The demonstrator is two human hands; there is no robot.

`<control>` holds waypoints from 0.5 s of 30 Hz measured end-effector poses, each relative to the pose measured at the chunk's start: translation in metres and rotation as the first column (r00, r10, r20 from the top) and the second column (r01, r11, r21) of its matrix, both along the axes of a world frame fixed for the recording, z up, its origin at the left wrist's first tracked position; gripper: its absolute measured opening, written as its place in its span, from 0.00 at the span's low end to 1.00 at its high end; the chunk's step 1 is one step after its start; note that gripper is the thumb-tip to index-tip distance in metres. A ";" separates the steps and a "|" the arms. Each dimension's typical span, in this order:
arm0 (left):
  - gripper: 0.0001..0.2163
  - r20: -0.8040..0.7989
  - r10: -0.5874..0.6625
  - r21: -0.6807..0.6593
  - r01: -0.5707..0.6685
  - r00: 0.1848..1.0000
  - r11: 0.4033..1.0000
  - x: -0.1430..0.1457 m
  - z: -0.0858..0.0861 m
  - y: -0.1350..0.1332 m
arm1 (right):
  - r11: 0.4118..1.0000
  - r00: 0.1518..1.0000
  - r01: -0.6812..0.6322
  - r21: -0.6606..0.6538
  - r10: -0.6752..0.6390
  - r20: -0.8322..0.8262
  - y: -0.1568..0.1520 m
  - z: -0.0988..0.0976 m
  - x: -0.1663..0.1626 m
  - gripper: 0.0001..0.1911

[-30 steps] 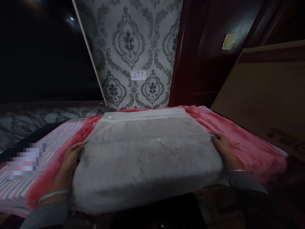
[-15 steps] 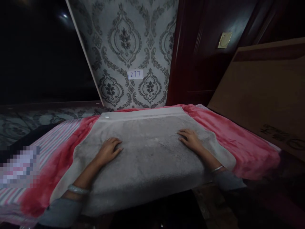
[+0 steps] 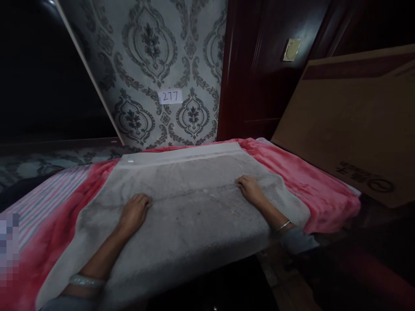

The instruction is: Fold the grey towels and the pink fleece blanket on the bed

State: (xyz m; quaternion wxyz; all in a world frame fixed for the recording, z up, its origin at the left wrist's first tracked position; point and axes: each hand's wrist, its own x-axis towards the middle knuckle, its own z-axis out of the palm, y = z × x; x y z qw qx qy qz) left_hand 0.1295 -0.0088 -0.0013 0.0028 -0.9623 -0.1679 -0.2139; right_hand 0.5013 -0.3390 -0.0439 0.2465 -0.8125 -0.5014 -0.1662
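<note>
Covering the middle of a pink blanket (image 3: 324, 194), the gray cloth (image 3: 194, 220) lies before patterned wallpaper (image 3: 149, 52), with a dark screen (image 3: 42, 77) far left and a cardboard box (image 3: 350, 116) right. Loosely spread half a second ago, the left hand (image 3: 133, 211) and right hand (image 3: 250, 189) have now curled nearly closed, pinching the cloth along a crease between them. Its near edge drapes downward; blanket shows beyond both side edges.

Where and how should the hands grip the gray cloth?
Probably the two side edges of the gray cloth, left hand and right hand coming from outside: it lies spread mostly flat, those edges showing against the pink blanket.
</note>
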 end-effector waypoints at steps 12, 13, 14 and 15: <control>0.09 0.191 0.050 0.022 -0.055 0.980 0.998 -0.007 0.001 -0.007 | 0.987 0.999 0.030 0.159 -0.034 0.019 -0.012 0.003 -0.009 0.14; 0.09 0.168 0.044 0.019 -0.047 0.985 0.999 -0.007 0.001 -0.006 | 0.987 0.999 0.024 0.157 -0.028 0.020 -0.011 0.003 -0.009 0.14; 0.09 0.148 0.038 0.019 -0.041 0.988 0.999 -0.007 0.001 -0.006 | 0.988 1.000 0.018 0.153 -0.021 0.020 -0.010 0.003 -0.009 0.14; 0.10 0.135 0.033 0.021 -0.037 0.990 0.999 -0.006 0.001 -0.005 | 0.989 1.000 0.011 0.148 -0.014 0.021 -0.009 0.002 -0.009 0.14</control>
